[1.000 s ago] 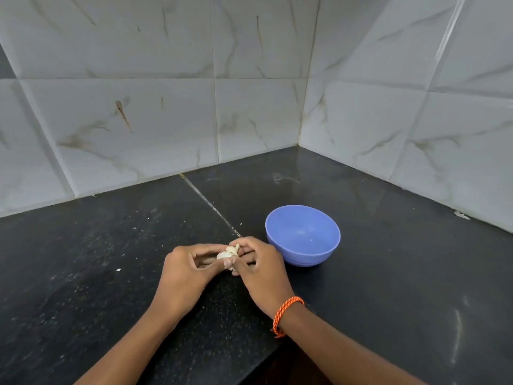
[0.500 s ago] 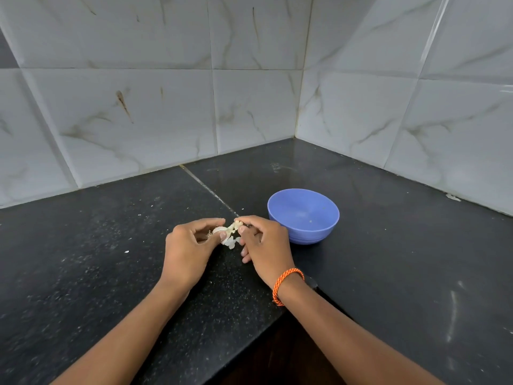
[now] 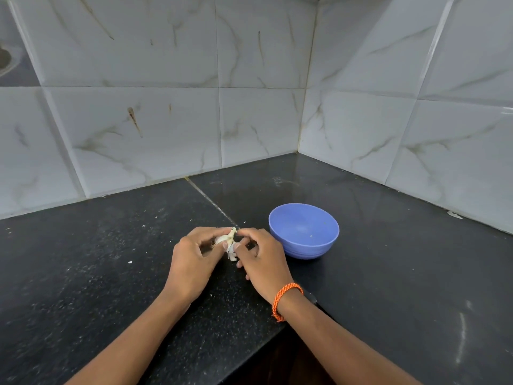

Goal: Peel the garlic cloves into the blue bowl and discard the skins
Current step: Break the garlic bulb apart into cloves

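Two hands worked over the counter, and between them was one clump of garlic [image 3: 225, 240]. The left hand [image 3: 193, 261] gripped it, fingers curled round its pale, rounded side. The right hand [image 3: 262, 258] pinched the papery skin [image 3: 231, 252] at the top of the clump with thumb and forefinger, and a loose white strip of that skin hung down between the two hands. How many cloves the clump held could not be told, since the fingers covered most of it.

One blue bowl [image 3: 304, 230] stood upright just to the right of the right hand, near it but not touching. Inside it only a speck or two showed. One orange braided band [image 3: 286, 300] circled the right wrist.

The counter [image 3: 402, 273] was black polished stone with pale flecks, made of two slabs meeting at one thin seam [image 3: 211, 202] that ran from the wall toward the hands. A few small white bits [image 3: 130, 262] lay scattered on the left slab. One whitish scrap [image 3: 454, 214] lay by the right wall. The counter filled an inside corner, backed by two walls of large white marble-look tiles [image 3: 155, 129] with brownish veins, and one dark streak marked the left wall.
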The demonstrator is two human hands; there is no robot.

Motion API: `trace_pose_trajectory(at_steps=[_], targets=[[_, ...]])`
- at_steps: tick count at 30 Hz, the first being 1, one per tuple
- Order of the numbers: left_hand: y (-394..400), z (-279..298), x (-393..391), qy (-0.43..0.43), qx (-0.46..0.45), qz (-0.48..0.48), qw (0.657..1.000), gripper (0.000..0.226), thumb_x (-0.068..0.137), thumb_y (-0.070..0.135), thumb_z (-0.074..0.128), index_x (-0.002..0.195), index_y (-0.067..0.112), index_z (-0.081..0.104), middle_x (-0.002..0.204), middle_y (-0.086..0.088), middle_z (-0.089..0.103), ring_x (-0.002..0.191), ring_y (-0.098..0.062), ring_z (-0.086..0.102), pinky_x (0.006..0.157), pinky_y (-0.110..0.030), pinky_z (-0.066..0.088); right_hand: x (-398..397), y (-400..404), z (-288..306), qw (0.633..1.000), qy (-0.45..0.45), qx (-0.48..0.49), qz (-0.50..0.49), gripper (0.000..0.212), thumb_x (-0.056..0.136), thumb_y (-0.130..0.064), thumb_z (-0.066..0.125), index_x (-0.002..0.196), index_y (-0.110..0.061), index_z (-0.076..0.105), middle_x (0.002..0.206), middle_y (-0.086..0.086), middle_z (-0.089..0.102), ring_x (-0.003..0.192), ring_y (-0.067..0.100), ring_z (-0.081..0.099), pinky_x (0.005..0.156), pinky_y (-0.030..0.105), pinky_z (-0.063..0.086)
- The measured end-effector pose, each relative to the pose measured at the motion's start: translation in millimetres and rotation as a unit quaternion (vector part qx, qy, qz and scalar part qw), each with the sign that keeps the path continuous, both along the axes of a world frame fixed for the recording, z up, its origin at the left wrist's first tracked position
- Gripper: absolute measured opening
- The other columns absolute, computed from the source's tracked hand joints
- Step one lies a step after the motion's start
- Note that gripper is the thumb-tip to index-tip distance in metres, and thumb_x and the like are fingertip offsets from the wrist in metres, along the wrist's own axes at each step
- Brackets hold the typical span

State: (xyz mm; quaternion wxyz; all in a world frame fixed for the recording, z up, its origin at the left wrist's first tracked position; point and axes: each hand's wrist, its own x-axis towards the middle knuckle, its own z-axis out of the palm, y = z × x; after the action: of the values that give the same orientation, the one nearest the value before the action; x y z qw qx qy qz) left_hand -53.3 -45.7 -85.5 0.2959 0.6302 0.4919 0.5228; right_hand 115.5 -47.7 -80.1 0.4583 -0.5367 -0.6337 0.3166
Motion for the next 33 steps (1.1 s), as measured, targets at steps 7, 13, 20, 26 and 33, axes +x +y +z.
trace_pose_trajectory(at_steps=[7,13,20,26,33], targets=[[3,0,4,-0.048,0.001,-0.046,0.998,0.031,0.099,0.008,0.076,0.115,0.032,0.084,0.117,0.012,0.077,0.114,-0.012,0.073,0.104,-0.04,0.058,5,7,-5,0.997,-0.069,0.023,-0.003,0.014,0.103,-0.021,0.068,0.116,-0.022,0.073,0.104,-0.009,0.056,0.087,0.008,0.063,0.078,0.017,0.055],[7,-2,2,-0.118,-0.003,0.019,0.993,0.025,0.101,0.012,0.074,0.11,0.033,0.085,0.116,0.009,0.08,0.111,-0.013,0.075,0.102,-0.046,0.06,4,7,-8,0.998,-0.048,0.033,-0.012,0.011,0.102,-0.022,0.069,0.1,-0.031,0.075,0.102,-0.012,0.059,0.083,0.01,0.068,0.069,0.016,0.056],[5,-1,2,-0.133,-0.008,0.036,0.99,0.022,0.101,0.015,0.074,0.113,0.031,0.084,0.117,0.009,0.079,0.107,-0.014,0.077,0.098,-0.049,0.062,4,4,-9,1.0,-0.003,0.026,0.002,0.03,0.103,-0.012,0.067,0.128,-0.026,0.072,0.114,-0.012,0.067,0.077,0.005,0.073,0.055,0.011,0.051],[-1,4,7,-0.121,0.011,-0.009,0.992,0.027,0.1,0.009,0.075,0.108,0.033,0.083,0.118,0.005,0.078,0.109,-0.018,0.077,0.097,-0.038,0.061,2,2,-5,0.998,0.049,0.041,0.013,0.023,0.108,-0.028,0.059,0.126,-0.028,0.073,0.115,-0.015,0.072,0.095,0.005,0.073,0.064,0.017,0.055],[-6,7,11,-0.105,0.013,-0.012,0.994,0.022,0.095,0.011,0.081,0.112,0.025,0.082,0.116,0.002,0.079,0.108,-0.017,0.077,0.096,-0.035,0.062,3,0,-1,0.992,0.111,0.024,0.052,0.025,0.099,-0.032,0.074,0.124,-0.027,0.073,0.104,-0.011,0.079,0.095,0.009,0.076,0.066,0.026,0.062]])
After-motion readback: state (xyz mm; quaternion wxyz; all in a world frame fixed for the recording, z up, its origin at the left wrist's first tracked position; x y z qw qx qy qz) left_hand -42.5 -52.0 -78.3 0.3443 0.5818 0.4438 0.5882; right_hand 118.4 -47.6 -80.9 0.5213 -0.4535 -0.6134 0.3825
